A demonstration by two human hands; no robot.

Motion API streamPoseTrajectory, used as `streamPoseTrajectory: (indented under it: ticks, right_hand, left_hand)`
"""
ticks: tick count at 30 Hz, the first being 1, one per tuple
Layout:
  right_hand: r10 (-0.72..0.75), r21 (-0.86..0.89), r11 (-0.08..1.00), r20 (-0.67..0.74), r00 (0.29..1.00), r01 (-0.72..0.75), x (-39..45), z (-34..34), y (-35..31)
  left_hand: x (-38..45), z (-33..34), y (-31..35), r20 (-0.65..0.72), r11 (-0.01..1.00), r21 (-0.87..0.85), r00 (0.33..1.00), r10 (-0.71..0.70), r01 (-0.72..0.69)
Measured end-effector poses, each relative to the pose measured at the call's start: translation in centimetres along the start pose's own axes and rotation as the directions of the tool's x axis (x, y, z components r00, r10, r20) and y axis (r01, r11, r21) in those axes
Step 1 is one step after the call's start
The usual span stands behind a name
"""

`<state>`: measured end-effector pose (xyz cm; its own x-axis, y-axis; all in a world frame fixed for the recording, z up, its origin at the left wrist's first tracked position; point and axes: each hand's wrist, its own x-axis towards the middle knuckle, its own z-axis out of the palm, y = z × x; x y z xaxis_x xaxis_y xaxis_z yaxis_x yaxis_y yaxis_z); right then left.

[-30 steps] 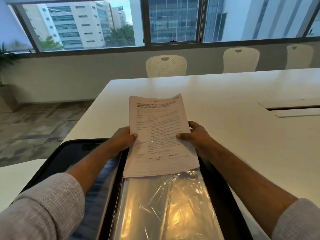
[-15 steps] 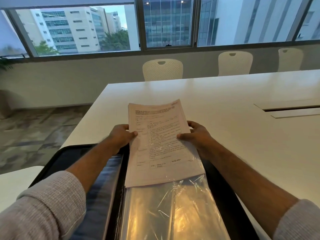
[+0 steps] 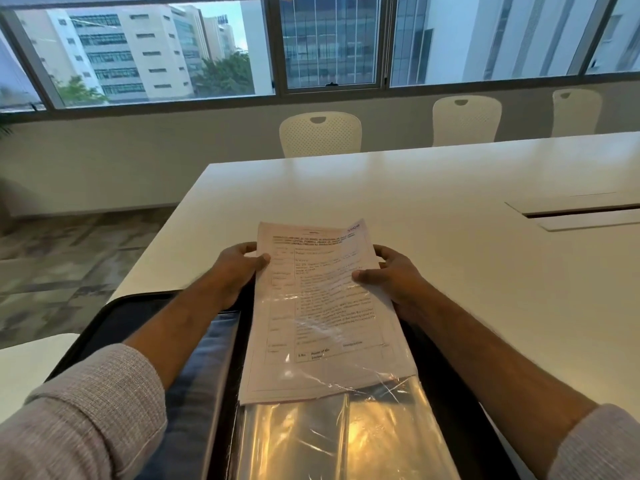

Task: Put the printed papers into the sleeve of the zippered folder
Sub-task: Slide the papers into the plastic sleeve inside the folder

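Note:
A stack of printed papers (image 3: 322,271) lies lengthwise over the open black zippered folder (image 3: 138,313) at the table's near edge. Its lower half sits inside a clear plastic sleeve (image 3: 332,438), whose glossy film covers the text; the top part sticks out toward the table. My left hand (image 3: 239,268) pinches the stack's left edge, thumb on top. My right hand (image 3: 391,271) grips the right edge the same way. The folder's left flap holds a dark blue pocket (image 3: 194,393).
The white table (image 3: 450,188) stretches ahead and right, with a cable hatch (image 3: 581,213) at the right. White chairs (image 3: 320,133) stand behind the far edge, under a row of windows. Left of the table is patterned floor (image 3: 69,258).
The papers have slid toward me, deeper into the clear sleeve; the film now covers their lower half. Both hands kept their grip on the side edges.

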<state>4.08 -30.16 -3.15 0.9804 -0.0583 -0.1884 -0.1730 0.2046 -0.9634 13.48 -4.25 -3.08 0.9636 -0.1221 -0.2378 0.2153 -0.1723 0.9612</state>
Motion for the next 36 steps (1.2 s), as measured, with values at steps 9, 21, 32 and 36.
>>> streamPoseTrajectory:
  ticks: [9,21,32,36]
  right_hand:
    - [0.015,-0.010,1.000,0.032,0.999,-0.014,0.2,-0.1,0.1]
    - [0.003,-0.017,1.000,0.026,1.000,-0.002,-0.4,-0.2,-0.4]
    - [0.015,0.113,0.994,-0.017,1.000,-0.013,0.4,-0.9,0.5]
    - [0.023,0.077,0.997,-0.014,1.000,-0.022,0.5,-0.6,-0.2]
  left_hand:
    - [-0.5,-1.1,1.6,0.142,0.806,0.591,0.982,-0.122,0.014]
    - [2.3,7.6,3.8,0.332,0.650,0.694,0.939,0.094,-0.310]
    - [-0.7,6.0,4.6,0.426,0.644,0.666,0.901,0.088,-0.378]
    - [-2.2,5.6,4.5,0.484,0.642,0.652,0.873,0.057,-0.403]
